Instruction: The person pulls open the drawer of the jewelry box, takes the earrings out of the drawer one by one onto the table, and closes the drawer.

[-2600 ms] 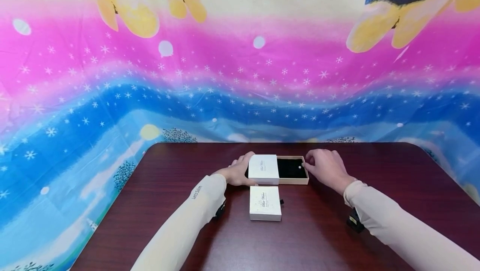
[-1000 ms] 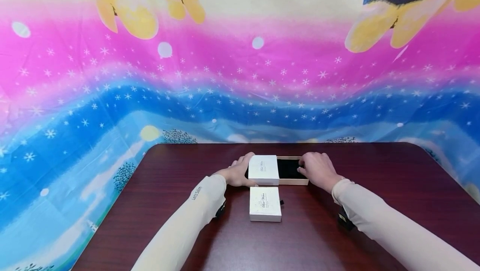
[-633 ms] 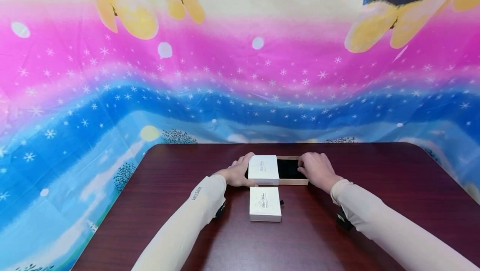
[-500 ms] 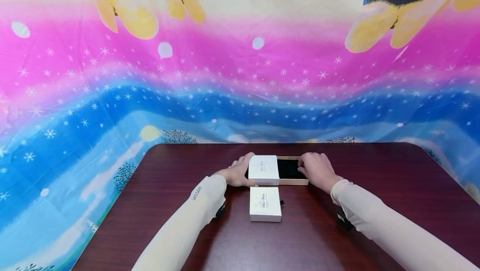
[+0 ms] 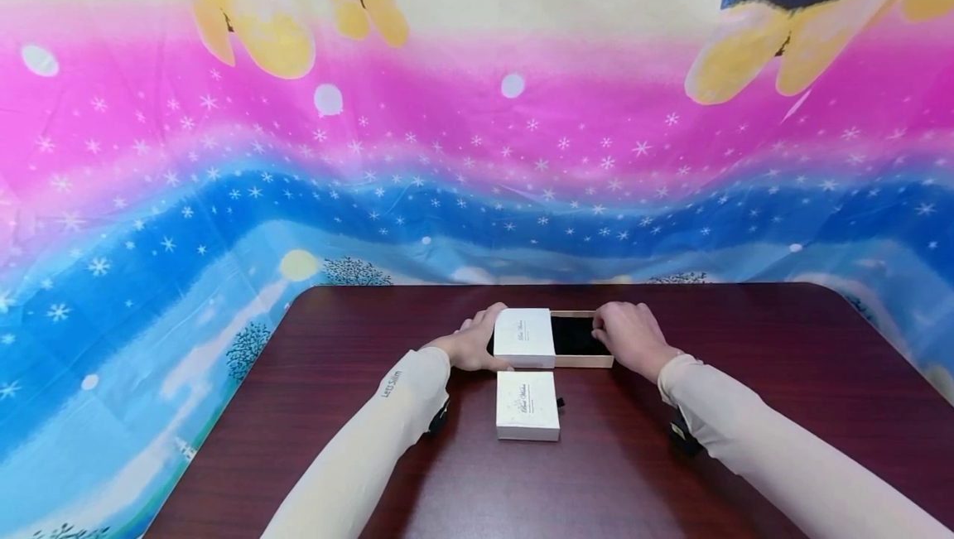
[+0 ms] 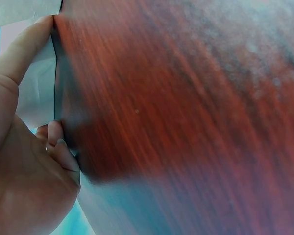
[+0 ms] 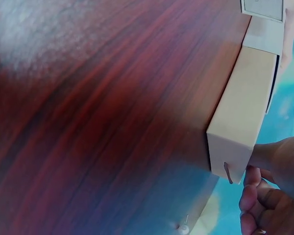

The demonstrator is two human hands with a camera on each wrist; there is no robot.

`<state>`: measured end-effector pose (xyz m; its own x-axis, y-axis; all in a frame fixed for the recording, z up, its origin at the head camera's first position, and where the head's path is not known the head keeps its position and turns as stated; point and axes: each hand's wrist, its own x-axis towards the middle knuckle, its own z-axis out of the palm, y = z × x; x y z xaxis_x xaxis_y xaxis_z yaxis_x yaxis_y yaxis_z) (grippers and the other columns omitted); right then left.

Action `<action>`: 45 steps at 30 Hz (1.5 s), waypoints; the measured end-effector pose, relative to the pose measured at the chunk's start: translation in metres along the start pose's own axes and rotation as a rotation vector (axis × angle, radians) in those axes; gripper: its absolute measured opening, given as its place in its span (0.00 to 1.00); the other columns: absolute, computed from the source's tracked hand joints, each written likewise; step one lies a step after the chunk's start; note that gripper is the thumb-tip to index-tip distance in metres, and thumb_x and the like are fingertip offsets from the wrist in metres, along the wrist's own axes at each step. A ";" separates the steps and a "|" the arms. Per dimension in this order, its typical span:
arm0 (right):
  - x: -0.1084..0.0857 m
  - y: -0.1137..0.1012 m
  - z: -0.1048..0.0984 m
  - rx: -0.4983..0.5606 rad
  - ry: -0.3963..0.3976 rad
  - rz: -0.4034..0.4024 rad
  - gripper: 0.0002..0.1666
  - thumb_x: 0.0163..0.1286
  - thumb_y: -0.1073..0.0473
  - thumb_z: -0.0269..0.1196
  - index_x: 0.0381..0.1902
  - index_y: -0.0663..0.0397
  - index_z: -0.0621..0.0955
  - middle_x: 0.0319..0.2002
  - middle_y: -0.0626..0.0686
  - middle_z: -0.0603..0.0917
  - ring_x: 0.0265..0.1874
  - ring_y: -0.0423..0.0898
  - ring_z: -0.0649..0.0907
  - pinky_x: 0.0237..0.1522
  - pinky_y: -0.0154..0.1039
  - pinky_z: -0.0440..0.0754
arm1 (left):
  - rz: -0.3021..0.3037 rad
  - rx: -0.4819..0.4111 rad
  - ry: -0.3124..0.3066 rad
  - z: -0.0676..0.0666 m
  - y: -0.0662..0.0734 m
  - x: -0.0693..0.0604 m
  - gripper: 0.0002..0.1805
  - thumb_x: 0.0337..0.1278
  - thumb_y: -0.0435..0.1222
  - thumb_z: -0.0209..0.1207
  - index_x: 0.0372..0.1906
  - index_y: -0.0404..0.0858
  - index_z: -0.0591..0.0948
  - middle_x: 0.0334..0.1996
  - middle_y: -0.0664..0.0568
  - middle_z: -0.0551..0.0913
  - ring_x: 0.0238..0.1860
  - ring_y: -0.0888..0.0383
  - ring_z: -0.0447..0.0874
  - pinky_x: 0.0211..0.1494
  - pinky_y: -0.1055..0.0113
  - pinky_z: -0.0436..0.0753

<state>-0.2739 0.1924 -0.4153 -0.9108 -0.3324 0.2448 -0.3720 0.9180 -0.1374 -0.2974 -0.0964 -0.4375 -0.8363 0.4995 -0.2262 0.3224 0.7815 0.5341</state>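
Observation:
My left hand point(image 5: 473, 346) grips the left end of the larger white box point(image 5: 523, 338), thumb at its near side. From its right side a cream drawer point(image 5: 585, 362) stands pulled out, with a black pad point(image 5: 572, 334) inside. My right hand point(image 5: 633, 337) is over the drawer's right end, with thumb and fingertips bent at the pad; what lies between them is hidden. In the right wrist view, several fingers of the right hand point(image 7: 269, 196) curl just outside the drawer's end wall point(image 7: 230, 156), which has a small tab. The left wrist view shows the left hand point(image 6: 29, 171) against the box point(image 6: 38, 90).
A smaller closed white box point(image 5: 527, 405) with a black tab lies nearer on the dark red table point(image 5: 477, 489). Behind the table hangs a colourful printed cloth point(image 5: 477, 150). A small pale round thing point(image 7: 183, 228) shows near the table edge in the right wrist view.
Since the oldest frame, my right hand has moved left over the drawer's end, and the small white bead seen on the pad is now out of sight. My left hand has stayed put.

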 end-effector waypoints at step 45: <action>-0.014 0.009 -0.023 0.071 0.079 0.022 0.03 0.66 0.60 0.70 0.33 0.52 0.89 0.26 0.46 0.87 0.23 0.41 0.79 0.34 0.47 0.73 | -0.002 -0.018 0.008 0.004 -0.009 0.008 0.61 0.54 0.52 0.71 0.81 0.51 0.42 0.79 0.45 0.52 0.76 0.40 0.54 0.77 0.43 0.56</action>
<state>-0.2603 0.2109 -0.3977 -0.9031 -0.2916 0.3153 -0.3662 0.9064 -0.2107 -0.3054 -0.0976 -0.4471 -0.8401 0.4955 -0.2209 0.3132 0.7755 0.5482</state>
